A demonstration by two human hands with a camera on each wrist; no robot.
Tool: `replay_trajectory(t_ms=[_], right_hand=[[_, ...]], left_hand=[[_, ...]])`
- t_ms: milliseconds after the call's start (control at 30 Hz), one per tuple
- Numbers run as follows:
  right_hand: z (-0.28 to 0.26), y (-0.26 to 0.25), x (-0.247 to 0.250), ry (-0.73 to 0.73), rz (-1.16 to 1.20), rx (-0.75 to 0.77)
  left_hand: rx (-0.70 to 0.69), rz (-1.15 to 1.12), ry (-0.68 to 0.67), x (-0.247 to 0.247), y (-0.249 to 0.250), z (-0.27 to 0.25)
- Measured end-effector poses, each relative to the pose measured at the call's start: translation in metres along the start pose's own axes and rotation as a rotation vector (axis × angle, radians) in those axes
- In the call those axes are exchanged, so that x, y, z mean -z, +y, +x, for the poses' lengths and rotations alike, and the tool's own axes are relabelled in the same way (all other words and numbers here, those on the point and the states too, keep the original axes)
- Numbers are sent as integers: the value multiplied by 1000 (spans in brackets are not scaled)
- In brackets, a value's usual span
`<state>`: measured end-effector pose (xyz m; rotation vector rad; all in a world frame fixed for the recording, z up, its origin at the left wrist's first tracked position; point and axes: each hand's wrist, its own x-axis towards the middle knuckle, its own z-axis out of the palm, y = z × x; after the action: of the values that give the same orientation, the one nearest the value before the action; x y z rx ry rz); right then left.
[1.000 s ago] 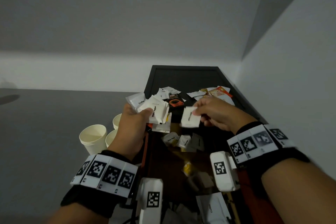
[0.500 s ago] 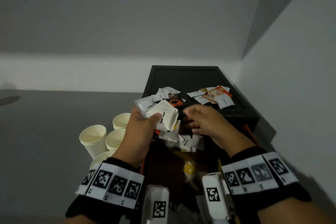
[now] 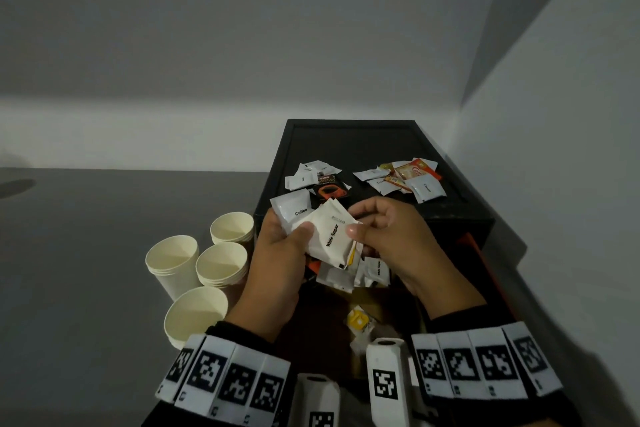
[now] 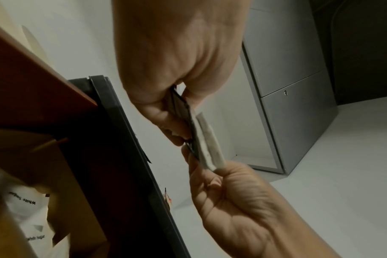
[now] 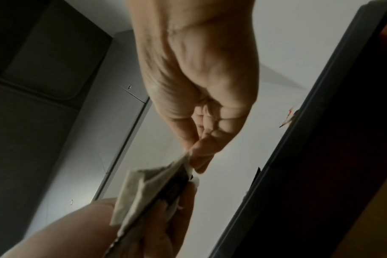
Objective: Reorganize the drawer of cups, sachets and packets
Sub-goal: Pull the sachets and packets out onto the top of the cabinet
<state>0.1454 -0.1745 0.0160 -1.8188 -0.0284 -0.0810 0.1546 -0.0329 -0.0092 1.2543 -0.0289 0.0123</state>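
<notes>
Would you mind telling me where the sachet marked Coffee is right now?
In the head view the Coffee sachet sits at the back of the bundle held in the left hand, behind the White Sugar sachet, right of the paper cups.

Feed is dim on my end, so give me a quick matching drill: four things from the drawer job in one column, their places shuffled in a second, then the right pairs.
Things:
1. paper cups
2. White Sugar sachet
3. Cream sachet
4. yellow packet

Places:
A. down in the open drawer
B. on the floor, left of the drawer
C. pinched between left hand and right hand
D. on the black top, right pile

Pairs: 1-B, 2-C, 3-D, 4-A
</notes>
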Motion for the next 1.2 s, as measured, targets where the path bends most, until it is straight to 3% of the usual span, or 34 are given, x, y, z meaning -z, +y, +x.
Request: replay_trajectory(t_ms=[133, 267, 400, 500, 600, 700, 767, 867, 1033, 1200], right_hand=[[0, 1, -3, 69, -65, 54], [-5, 1, -15, -54, -184, 38], [-6, 2, -17, -63, -249, -19], [-5, 4, -11, -18, -131, -59], [-2, 2, -1, 58, 189, -128], [-2, 0, 4, 29, 389, -153], [-2, 3, -3, -14, 267, -126], [0, 8, -13, 32, 57, -69], [5, 14, -13, 161, 126, -61], [9, 18, -11, 240, 168, -69]], left_hand=[[33, -36, 54, -1, -1, 3], [27, -27, 69, -1, -4, 3], [47, -45, 90, -1, -7, 1], [34, -73, 96, -2, -5, 0], [24, -65, 115, 0, -3, 1], [44, -59, 115, 2, -6, 3], [47, -43, 85, 0, -8, 2], [30, -37, -1, -3, -11, -1], [47, -9, -109, 0, -14, -2], [16, 7, -95, -3, -17, -1]])
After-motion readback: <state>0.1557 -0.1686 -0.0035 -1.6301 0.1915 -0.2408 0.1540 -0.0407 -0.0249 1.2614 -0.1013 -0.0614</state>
